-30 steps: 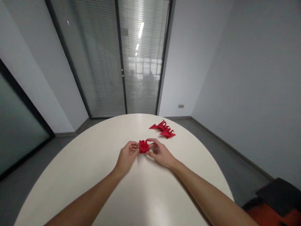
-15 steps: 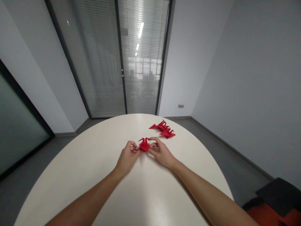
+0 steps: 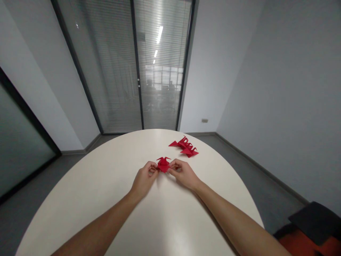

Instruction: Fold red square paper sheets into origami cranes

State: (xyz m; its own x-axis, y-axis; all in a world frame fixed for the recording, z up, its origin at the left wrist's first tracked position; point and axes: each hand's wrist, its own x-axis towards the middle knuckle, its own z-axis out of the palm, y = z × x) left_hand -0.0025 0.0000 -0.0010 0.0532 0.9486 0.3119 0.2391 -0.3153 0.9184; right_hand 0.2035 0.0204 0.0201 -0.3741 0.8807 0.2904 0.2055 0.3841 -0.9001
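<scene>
On my feed, left hand (image 3: 144,178) and right hand (image 3: 185,174) pinch a red folded-paper figure (image 3: 163,165), grip closed, toward the round off-white bench's (image 3: 93,174) far edge: points bent, remainder unclear. Finished-looking red paper cranes (image 3: 189,152) lie beyond, rightward.

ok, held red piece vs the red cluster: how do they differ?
- Grip: the held piece is between the fingers of the left hand and right hand; the cluster lies untouched.
- Place: the held piece is nearer the person; the cluster is farther off, to the right.
- Size: the held piece is compact; the cluster spreads wider.

Shared: both are red, folded and pointed.
</scene>
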